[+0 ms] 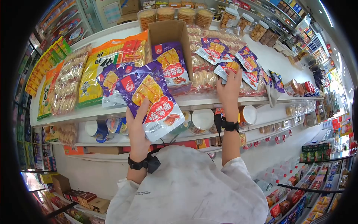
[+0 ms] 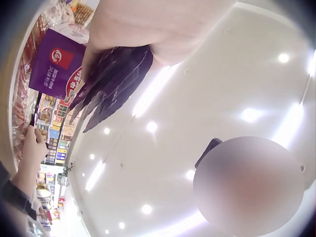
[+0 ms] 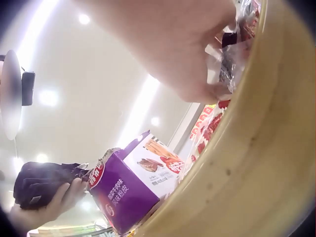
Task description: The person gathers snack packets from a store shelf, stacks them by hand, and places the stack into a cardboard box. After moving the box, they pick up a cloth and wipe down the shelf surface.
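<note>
In the head view my left hand [image 1: 138,128] grips a fanned bunch of purple-and-white snack packets [image 1: 154,100], thumb across the front one. The bunch's dark purple edges [image 2: 116,81] hang from that hand in the left wrist view. My right hand [image 1: 229,89] pinches the edge of a similar snack packet [image 1: 228,67] lying on clear-wrapped biscuits at the right. More purple packets [image 1: 248,59] lie loose around it. Between the hands stands an open cardboard display box [image 1: 169,31] with purple packets inside; its purple printed front [image 3: 126,190] shows in the right wrist view.
Large yellow snack bags [image 1: 106,74] and a long clear-wrapped biscuit pack [image 1: 71,82] lie left of the box. Tubs of biscuits [image 1: 166,14] line the back. Below the shelf's front edge [image 1: 201,105], a lower shelf holds white-lidded tubs [image 1: 203,119].
</note>
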Action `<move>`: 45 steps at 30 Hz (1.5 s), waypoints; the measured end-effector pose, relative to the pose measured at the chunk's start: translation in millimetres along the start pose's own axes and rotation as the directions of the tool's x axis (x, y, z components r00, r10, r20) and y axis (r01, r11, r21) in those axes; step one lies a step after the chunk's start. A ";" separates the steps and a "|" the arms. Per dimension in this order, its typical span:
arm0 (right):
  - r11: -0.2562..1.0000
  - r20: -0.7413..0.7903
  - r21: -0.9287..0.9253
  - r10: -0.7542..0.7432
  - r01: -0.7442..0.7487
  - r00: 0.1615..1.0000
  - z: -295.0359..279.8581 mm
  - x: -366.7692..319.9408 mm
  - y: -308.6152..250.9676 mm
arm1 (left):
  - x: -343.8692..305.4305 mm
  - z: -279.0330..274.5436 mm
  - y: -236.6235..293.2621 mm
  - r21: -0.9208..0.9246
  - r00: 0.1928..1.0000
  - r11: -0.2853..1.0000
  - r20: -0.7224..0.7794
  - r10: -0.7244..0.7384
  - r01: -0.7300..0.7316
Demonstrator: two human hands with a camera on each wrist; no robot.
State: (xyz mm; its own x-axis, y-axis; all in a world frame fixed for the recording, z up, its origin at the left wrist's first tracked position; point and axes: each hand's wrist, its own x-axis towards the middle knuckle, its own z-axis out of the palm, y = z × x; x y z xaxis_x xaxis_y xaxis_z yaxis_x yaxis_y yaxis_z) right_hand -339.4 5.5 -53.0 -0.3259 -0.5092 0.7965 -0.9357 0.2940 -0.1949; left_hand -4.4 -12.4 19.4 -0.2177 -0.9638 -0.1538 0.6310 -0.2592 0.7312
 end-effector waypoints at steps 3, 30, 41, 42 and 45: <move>0.990 0.137 0.074 0.112 -0.123 0.984 -11.3 3.9 -3.6 | 0.2 3.0 1.6 -0.038 1.000 0.999 -0.021 -0.019 0.018; 0.380 0.151 0.908 -0.691 0.178 0.707 -111.9 -4.3 -151.6 | -13.5 1.5 -3.7 0.081 0.989 0.991 0.114 0.093 -0.102; 0.934 0.193 0.351 -0.148 0.073 0.970 -69.5 23.4 -30.7 | -8.1 -16.0 -12.3 0.107 0.993 0.987 0.028 0.116 -0.119; 0.946 0.239 0.325 -0.109 0.026 0.965 -55.6 14.8 -6.3 | -7.7 -16.2 -13.3 0.113 0.992 0.985 0.025 0.126 -0.128; 0.973 0.295 0.231 -0.038 -0.032 0.955 -23.3 -6.6 32.6 | -7.0 -1.2 -8.4 -0.026 0.998 0.998 -0.012 0.054 -0.054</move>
State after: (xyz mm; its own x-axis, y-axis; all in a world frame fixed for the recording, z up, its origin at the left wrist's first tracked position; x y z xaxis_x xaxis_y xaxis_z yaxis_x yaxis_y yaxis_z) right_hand -364.6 37.3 -51.3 -0.3151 -0.7362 0.5989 -0.9306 0.1158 -0.3473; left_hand -7.3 -3.6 13.6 -0.1745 -0.9770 -0.1225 0.6610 -0.2085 0.7209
